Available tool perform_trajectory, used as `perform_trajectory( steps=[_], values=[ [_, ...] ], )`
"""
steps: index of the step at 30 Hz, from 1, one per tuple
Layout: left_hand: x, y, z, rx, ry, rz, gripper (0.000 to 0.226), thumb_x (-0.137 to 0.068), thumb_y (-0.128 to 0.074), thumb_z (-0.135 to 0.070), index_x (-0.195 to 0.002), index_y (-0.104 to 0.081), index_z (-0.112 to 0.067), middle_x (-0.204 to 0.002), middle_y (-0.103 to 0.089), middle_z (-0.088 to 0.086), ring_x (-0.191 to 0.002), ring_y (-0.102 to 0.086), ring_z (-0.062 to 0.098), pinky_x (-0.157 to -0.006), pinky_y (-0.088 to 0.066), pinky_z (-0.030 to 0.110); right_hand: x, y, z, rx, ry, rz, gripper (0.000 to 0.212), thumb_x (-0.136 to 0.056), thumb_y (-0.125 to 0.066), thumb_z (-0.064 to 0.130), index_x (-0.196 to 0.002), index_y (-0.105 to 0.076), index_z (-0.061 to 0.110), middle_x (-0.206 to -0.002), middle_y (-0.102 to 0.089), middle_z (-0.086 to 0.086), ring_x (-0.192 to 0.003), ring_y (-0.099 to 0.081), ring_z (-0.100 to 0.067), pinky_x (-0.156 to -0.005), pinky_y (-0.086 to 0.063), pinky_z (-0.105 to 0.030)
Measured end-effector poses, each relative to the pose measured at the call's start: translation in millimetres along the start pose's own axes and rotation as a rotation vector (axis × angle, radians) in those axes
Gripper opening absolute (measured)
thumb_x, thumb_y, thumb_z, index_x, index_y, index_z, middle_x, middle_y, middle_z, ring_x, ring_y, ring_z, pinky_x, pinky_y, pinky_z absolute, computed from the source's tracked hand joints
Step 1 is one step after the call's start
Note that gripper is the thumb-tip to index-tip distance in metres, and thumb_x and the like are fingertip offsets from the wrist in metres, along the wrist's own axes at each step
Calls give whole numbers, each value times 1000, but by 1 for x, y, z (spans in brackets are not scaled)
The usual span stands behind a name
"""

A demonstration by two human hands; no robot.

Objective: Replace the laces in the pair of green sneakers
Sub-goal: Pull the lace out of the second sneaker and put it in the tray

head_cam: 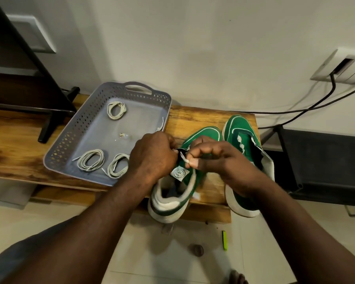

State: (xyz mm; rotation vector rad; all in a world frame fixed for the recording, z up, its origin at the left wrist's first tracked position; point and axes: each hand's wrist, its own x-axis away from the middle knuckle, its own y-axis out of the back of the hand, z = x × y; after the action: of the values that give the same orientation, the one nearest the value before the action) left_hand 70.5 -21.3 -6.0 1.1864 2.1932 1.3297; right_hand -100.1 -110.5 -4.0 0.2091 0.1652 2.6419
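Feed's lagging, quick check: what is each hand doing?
Left hand: curled against the near sneaker; grip hidden.
Right hand: pinching a white lace.

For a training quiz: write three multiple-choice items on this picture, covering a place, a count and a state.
1. Where does the grey tray stand?
A. On the wooden bench, left of the green sneakers
B. On the floor
C. On top of a sneaker

2. How many coiled laces lie in the tray?
A. One
B. Three
C. Five

3. What is the right hand doing?
A. Lying flat on the bench
B. Pinching a white lace end over a sneaker
C. Lifting the tray

Key:
1 A, the tray sits on the wood beside the shoes.
2 B, one coil at the far end and two near.
3 B, the fingertips close on the lace tip.
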Motion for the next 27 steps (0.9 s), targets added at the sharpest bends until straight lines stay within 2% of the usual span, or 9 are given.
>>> perform_trajectory(
  steps=[3,6,9,13,16,20,22,24,27],
  values=[
    [-4,1,4,40,32,22,7,-90,-80,-36,-96,-79,-31,-98,-75,-8,-90,-68,18,-81,-55,34,5,8,1,-92,-4,-111,26,-83,-68,35,-72,-76,13,-91,-65,-7,-88,-64,-16,-78,-51,-32],
    [-4,-3,4,87,23,69,6,-89,-82,-35,-90,-79,-31,-93,-72,-13,-91,-67,13,-81,-53,32,-6,-2,-9,320,-93,-387,39,-86,-76,54,-67,-70,20,-79,-65,4,-70,-62,-7,-67,-51,-30],
    [-5,-4,3,99,1,91,15,-91,-80,-32,-79,-70,-32,-86,-65,-17,-90,-65,11,-83,-53,32,-19,-9,-19,669,-76,-383,26,-84,-80,51,-74,-74,28,-78,-67,11,-74,-61,-2,-62,-43,-25],
    [-7,-5,4,96,-14,111,14,-91,-80,-31,-80,-72,-31,-87,-67,-15,-91,-65,12,-84,-53,33,-26,-20,-30,733,-22,-330,25,-87,-79,26,-62,-74,23,-62,-66,9,-66,-61,-8,-74,-46,-29],
    [-5,-4,3,65,-2,98,2,-91,-76,-27,-92,-77,-28,-93,-71,-8,-91,-67,17,-85,-58,38,-23,-17,-18,556,31,-303,16,-87,-82,19,-71,-78,19,-75,-64,8,-79,-60,-11,-81,-42,-30],
    [-7,1,6,34,2,125,8,-90,-73,-28,-94,-79,-29,-92,-74,-3,-83,-68,19,-80,-60,40,1,-1,12,-152,193,152,6,-85,-77,8,-91,-78,5,-90,-62,5,-89,-59,-11,-81,-48,-24],
    [-7,0,6,55,2,137,5,-92,-74,-29,-91,-79,-28,-92,-75,-4,-83,-69,18,-82,-60,40,8,6,17,-198,207,246,10,-85,-73,12,-89,-76,4,-91,-60,-5,-89,-58,-16,-82,-47,-27],
    [-6,-1,6,87,6,141,5,-92,-77,-32,-88,-79,-28,-88,-75,-6,-78,-71,18,-82,-62,42,7,9,10,-73,133,123,27,-91,-71,25,-73,-76,6,-87,-60,-10,-84,-58,-19,-81,-45,-34],
    [-6,0,5,157,25,171,5,-92,-79,-31,-87,-79,-29,-84,-76,-7,-75,-73,19,-81,-64,45,-5,0,-4,342,-45,-316,49,-92,-71,56,-64,-71,16,-74,-64,1,-68,-59,-8,-69,-48,-35]
  ],
)
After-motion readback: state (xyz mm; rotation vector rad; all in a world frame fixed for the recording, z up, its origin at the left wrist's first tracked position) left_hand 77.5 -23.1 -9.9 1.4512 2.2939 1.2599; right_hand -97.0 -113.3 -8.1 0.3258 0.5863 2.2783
